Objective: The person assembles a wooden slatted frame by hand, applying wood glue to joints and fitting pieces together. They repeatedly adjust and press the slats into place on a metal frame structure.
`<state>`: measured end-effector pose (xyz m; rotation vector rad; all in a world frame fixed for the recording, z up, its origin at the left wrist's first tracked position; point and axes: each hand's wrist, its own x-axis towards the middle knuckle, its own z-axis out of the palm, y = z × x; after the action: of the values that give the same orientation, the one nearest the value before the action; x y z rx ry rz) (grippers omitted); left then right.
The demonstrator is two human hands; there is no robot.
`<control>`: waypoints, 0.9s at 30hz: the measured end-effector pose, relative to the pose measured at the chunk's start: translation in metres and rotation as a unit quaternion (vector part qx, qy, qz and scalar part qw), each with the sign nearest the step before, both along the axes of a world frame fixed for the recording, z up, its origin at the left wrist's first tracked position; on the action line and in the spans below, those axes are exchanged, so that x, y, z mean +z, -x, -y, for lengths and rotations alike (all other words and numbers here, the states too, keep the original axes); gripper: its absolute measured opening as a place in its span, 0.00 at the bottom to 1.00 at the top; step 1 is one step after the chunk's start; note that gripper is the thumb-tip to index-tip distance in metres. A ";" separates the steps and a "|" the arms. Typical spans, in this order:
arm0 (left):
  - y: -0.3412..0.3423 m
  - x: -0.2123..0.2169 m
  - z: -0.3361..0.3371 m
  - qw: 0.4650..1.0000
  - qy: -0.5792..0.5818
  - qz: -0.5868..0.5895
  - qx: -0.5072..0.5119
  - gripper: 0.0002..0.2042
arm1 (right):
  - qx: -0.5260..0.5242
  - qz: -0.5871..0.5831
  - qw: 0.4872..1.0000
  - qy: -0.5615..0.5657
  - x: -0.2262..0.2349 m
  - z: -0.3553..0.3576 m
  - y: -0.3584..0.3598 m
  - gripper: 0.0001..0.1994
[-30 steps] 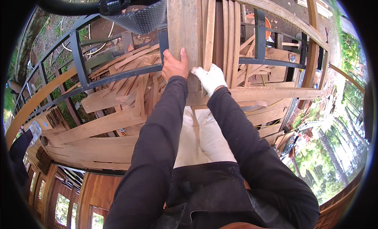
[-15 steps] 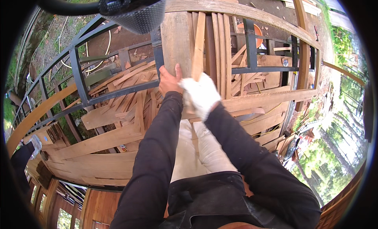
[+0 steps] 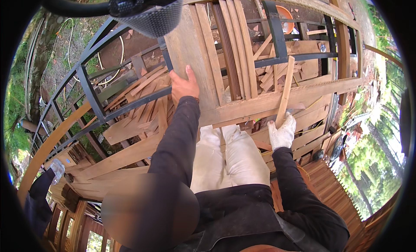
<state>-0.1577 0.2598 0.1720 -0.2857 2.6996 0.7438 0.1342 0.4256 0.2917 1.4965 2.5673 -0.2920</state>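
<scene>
My bare left hand (image 3: 185, 85) is at the left edge of a wide wooden board (image 3: 184, 41), thumb on its top face and the other fingers curled over the edge. My right hand (image 3: 282, 134), in a white glove, is off to the right and closed round the lower end of a narrow wooden strip (image 3: 286, 89). The strip points away from me, tilted slightly right. Beside the wide board, several long slats (image 3: 240, 48) lie side by side across a wooden rail (image 3: 255, 105) in front of my legs.
A dark metal frame (image 3: 92, 93) curves along the left. Loose offcuts (image 3: 145, 115) are heaped below it. An orange bucket (image 3: 284, 18) stands beyond the frame. A pale hose (image 3: 121, 57) lies on the ground. A clear plastic bottle (image 3: 57, 170) is at the lower left.
My right hand has moved right and towards me with the strip, away from the wide board and my left hand. My left hand stays at the board's edge.
</scene>
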 end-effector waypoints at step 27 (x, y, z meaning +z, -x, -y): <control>-0.001 -0.005 0.000 0.999 0.002 -0.040 0.006 0.34 | -0.096 -0.193 0.852 0.477 -0.104 -0.072 0.152 0.29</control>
<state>-0.1569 0.2600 0.1672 -0.2789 2.7779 0.7689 -0.0174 0.4977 0.1879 1.3140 1.8920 -1.7314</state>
